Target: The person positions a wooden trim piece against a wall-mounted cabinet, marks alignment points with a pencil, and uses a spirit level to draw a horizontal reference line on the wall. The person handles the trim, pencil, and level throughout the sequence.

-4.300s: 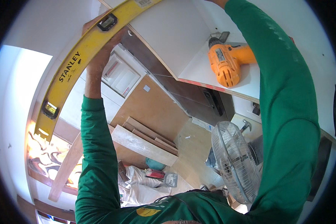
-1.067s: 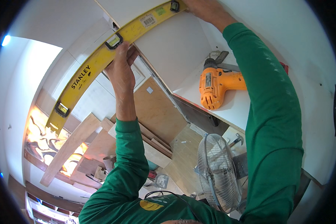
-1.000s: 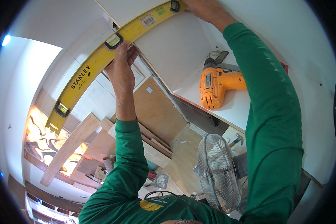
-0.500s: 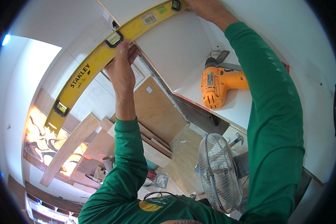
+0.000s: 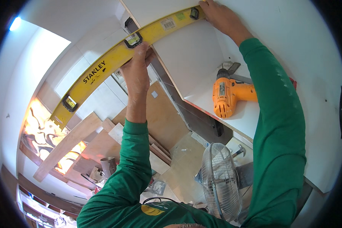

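Note:
A long yellow spirit level (image 5: 112, 62) slants across the upper picture, its dark-framed vials showing near both ends and in the middle. Close to the middle vial, my left hand (image 5: 137, 74) grips the lower edge, thumb on the front face and fingers behind. My right hand (image 5: 221, 18) is closed around the far right end, beside the white cabinet wall. Behind the level runs the front edge of a white cabinet panel (image 5: 186, 49). An orange cordless drill (image 5: 226, 97) lies on the white shelf below my right forearm, partly covered by the green sleeve.
A wire-caged fan (image 5: 220, 182) stands below the shelf, with a hammer (image 5: 239, 151) beside it. Wooden boards (image 5: 68, 146) lean at the lower left, near a brightly lit patterned panel (image 5: 41, 135). Dark metal pieces (image 5: 233, 68) lie behind the drill.
The view has shifted slightly, and the level sits a little farther right and lower in the picture, less steeply tilted. Both hands keep their hold on it.

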Action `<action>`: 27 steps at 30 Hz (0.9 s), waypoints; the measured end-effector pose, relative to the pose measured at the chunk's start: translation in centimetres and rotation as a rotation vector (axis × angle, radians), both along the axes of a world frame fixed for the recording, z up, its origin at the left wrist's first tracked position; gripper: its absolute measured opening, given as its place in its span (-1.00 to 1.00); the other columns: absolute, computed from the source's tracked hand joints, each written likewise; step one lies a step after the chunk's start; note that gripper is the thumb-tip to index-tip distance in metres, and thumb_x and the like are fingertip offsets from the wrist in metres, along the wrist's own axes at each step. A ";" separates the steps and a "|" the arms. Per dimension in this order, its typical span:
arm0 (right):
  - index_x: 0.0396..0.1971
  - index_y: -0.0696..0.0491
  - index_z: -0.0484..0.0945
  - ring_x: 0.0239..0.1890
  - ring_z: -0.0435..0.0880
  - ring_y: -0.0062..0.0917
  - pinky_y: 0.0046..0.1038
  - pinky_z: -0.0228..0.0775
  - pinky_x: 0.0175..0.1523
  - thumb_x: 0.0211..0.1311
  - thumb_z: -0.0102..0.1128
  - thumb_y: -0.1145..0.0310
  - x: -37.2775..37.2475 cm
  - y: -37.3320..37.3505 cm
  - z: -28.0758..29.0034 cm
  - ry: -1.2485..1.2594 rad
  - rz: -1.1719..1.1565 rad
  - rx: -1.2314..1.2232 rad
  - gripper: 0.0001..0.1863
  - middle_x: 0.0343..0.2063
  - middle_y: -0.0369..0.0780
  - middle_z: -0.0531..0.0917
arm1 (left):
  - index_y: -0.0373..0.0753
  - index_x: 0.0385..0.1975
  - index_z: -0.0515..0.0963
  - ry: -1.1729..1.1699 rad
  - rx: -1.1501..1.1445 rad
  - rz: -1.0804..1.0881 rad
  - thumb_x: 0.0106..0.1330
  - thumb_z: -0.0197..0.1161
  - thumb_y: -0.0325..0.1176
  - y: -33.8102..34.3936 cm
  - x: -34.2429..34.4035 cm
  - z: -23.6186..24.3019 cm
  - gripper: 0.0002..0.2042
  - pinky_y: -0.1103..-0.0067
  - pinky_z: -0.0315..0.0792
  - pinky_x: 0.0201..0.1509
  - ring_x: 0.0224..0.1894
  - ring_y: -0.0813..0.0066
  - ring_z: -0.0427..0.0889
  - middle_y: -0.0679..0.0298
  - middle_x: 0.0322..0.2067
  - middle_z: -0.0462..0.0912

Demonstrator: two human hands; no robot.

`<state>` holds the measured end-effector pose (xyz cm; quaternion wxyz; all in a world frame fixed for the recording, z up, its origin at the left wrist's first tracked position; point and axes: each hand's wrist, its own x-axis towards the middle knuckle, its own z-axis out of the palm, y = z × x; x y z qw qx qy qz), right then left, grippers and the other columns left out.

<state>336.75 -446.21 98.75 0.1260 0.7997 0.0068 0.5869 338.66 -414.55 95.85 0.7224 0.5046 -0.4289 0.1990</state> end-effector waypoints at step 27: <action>-0.02 0.23 0.49 -0.02 0.72 -0.09 -0.14 0.63 0.08 0.39 0.22 0.42 0.3 -0.1 0.3 0.095 0.015 0.038 -0.73 -0.07 0.04 0.62 | -0.48 0.14 0.48 -0.046 0.025 0.024 0.45 0.29 -0.40 0.3 0.5 -0.3 -0.64 0.26 0.78 0.08 0.02 0.10 0.77 -0.04 0.03 0.64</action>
